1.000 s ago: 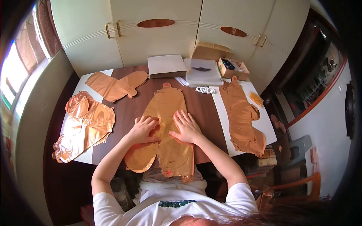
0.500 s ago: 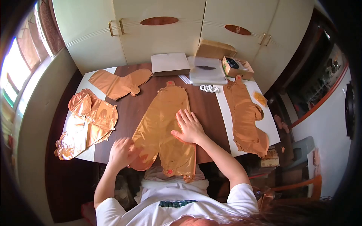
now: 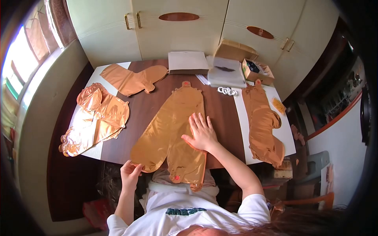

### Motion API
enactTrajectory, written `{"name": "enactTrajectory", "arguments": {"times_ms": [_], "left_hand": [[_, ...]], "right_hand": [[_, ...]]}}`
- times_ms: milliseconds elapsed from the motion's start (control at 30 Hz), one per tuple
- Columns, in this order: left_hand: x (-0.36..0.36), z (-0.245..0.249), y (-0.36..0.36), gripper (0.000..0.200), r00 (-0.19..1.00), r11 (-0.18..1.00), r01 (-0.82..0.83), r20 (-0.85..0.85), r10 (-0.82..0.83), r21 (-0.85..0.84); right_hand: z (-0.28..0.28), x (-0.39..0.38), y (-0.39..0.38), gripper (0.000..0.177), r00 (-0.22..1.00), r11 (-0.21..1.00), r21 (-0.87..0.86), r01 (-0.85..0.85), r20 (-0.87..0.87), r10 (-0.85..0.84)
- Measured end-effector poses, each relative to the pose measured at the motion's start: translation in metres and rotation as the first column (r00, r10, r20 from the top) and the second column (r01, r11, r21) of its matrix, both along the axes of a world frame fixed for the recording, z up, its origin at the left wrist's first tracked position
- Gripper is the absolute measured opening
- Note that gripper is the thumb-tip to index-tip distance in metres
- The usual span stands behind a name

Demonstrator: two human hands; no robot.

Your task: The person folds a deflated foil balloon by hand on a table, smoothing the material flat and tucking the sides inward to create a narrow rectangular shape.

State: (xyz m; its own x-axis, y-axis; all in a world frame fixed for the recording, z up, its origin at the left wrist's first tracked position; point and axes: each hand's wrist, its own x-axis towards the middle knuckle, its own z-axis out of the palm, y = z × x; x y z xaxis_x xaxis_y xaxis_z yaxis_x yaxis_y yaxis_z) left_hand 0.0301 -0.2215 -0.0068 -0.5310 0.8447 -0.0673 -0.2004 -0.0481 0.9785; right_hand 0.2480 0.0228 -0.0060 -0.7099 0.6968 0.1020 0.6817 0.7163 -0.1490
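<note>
A large flat piece of copper-coloured foil (image 3: 157, 131) lies in the middle of the table, its near end reaching past the front edge. My right hand (image 3: 201, 131) lies spread with the palm down on the right part of this foil. At the table's front edge, my left hand (image 3: 132, 170) pinches the foil's lower left corner between thumb and fingers. Shiny crumpled foil pieces (image 3: 112, 118) lie to the left. A flat foil piece (image 3: 128, 80) is at the back left, and a long foil piece (image 3: 260, 122) lies on the right.
At the back are a white box (image 3: 188, 61), clear plastic sheets (image 3: 226, 76), an open cardboard box (image 3: 258, 70) and white rings (image 3: 227, 91). A small yellow bundle (image 3: 278, 106) sits at the right. A grey stool (image 3: 317, 165) stands right of the table.
My left hand has moved down to the table's edge and closed on the foil's corner. The foil's lower left part now lies spread further left. My right hand stays on the foil. The view has shifted slightly.
</note>
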Motion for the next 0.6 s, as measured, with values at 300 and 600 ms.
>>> {"name": "enactTrajectory", "arguments": {"times_ms": [300, 600], "left_hand": [[0.073, 0.043, 0.068, 0.017, 0.444, 0.876, 0.482, -0.865, -0.233, 0.012], [0.087, 0.025, 0.09, 0.024, 0.238, 0.8, 0.578, -0.905, -0.351, -0.158]], "right_hand": [[-0.002, 0.003, -0.003, 0.083, 0.986, 0.987, 0.154, -0.056, -0.144, 0.079], [-0.005, 0.004, 0.004, 0.058, 0.909, 0.942, 0.246, -0.23, -0.291, 0.298]]}}
